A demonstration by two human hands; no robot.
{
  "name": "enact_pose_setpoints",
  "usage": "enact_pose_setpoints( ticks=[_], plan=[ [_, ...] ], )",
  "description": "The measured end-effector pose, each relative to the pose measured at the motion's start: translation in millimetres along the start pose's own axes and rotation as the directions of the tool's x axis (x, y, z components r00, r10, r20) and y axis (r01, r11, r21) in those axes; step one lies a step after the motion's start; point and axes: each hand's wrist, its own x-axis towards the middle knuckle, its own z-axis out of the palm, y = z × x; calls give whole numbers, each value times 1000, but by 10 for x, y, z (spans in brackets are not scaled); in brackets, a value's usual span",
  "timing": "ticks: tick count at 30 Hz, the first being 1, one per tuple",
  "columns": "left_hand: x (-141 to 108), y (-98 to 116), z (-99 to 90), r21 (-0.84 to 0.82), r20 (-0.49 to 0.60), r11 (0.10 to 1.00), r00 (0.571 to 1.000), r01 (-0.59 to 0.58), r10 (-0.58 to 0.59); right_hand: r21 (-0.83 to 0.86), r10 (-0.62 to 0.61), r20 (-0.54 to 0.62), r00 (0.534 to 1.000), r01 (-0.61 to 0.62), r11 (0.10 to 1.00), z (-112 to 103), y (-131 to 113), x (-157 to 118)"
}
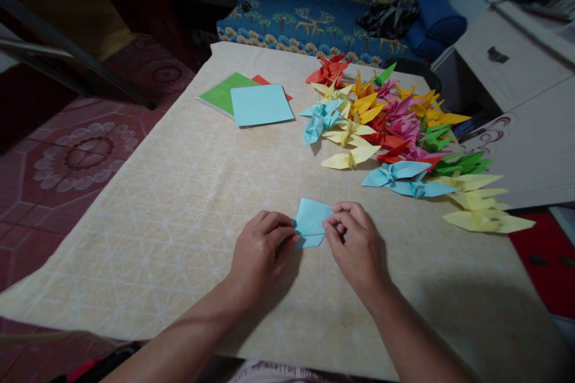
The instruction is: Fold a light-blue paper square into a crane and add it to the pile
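Many winged paper figures [350, 160] in yellow, red, orange, pink, green and light blue are seen fully folded, spread beyond the grip and to its right. Between the two hands, one light blue paper [313, 218] is held low over the patterned cloth [157, 221]. It is judged to be only partly folded: a flat, layered shape with a crease across its lower part is shown, and no wings are formed. Beyond the grip and to its left, a light blue sheet [262, 106], a green sheet [229, 91] and a red sheet [260, 79] are seen flat and unfolded. The paper's left edge is pinched by the left hand [265, 245], its right edge by the right hand [357, 239]; both grips are narrow, with thumbs and fingertips nearly closed.
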Motion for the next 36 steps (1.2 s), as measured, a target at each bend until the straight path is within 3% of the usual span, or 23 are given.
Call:
enact_pose_setpoints(
  ticks=[13, 23, 36],
  plan=[
    [81, 47, 67, 42, 12, 990, 991, 133, -134, -61, 0, 9, 1000, 1, 998, 21, 21, 3],
    [113, 109, 54, 49, 46, 976, 976, 212, -214, -11, 9, -1, 1000, -9, 1000, 18, 14, 2],
    [68, 48, 61, -33, 35, 989, 989, 143, -142, 111, 89, 58, 994, -95, 989, -26, 0, 48]
  ],
)
